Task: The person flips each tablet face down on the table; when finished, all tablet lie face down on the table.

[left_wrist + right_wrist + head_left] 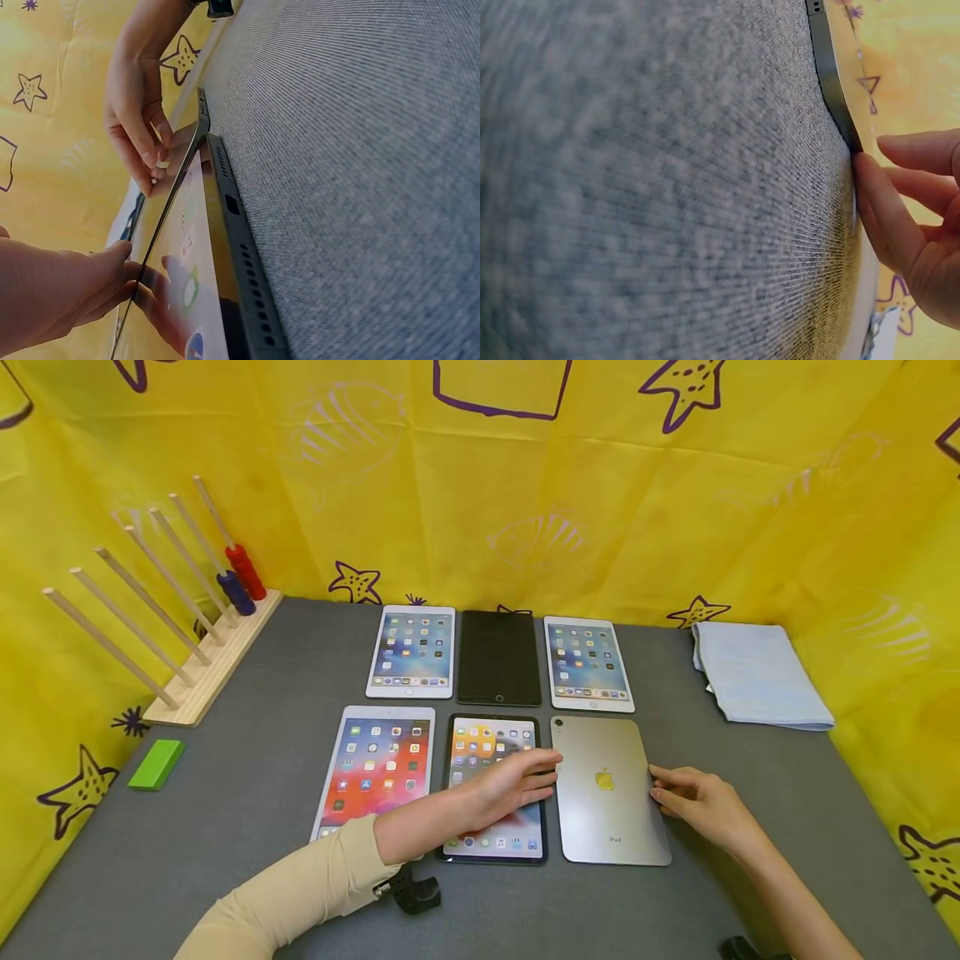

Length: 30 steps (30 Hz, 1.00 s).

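Observation:
A silver tablet [611, 814] lies back up on the grey table, its apple logo and camera showing. My left hand [517, 785] reaches across a black-rimmed tablet [491, 735] with a lit screen. Its straight fingers touch the silver tablet's left edge. On the opposite side, my right hand [701, 802] has its fingertips against the right edge, as the right wrist view also shows. The left forearm partly covers the black-rimmed tablet and a white tablet [382, 756] with a red and blue screen.
Behind stand in a row a white tablet [411, 652], a dark-screened tablet [498, 660] and another white tablet [588, 664], all lying flat. A wooden peg rack [202, 693] with beads and a green block [156, 764] are left. A folded blue cloth [765, 677] lies right.

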Motion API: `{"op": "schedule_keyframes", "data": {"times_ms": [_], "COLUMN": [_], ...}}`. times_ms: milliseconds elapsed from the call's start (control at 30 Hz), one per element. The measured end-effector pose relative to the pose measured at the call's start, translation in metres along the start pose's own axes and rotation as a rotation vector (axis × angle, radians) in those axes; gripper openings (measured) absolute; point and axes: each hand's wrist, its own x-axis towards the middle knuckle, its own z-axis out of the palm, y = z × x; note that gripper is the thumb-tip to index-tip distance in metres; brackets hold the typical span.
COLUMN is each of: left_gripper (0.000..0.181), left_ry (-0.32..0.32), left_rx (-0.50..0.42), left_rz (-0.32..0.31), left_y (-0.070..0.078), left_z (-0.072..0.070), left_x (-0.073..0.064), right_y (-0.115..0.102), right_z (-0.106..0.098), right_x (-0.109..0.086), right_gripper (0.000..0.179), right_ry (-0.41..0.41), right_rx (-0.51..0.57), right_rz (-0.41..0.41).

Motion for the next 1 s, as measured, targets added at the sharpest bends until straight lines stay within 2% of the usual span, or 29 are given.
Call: {"op": "schedule_keyframes", "data": {"times_ms": [267,600,1000], "left_gripper": [0.060,0.061,0.061], "left_ry": [0.003,-0.005,-0.004], "left_rx": [0.005,0.006,0.000], "left_rz": [-0.013,-0.009,-0.013], "left_y": [-0.0026,-0.0034,-0.0043], "left_z": [-0.0012,-0.0023,-0.0021], "left_x": [0.0005,0.0001,-0.0007], "right_y": [0.0026,-0.0011,-0.0038], "right_z": [0.0004,0.0008,0.0006], "right_x": [0.0012,0.0010,0.0012], "right_gripper": [0.042,0.043,0.044], "right_ry": [-0.005,0.030,0.025], "right_rx": [0.065,-0.079,-0.115], "right_rz": [-0.018,-0.036,-0.007]}}
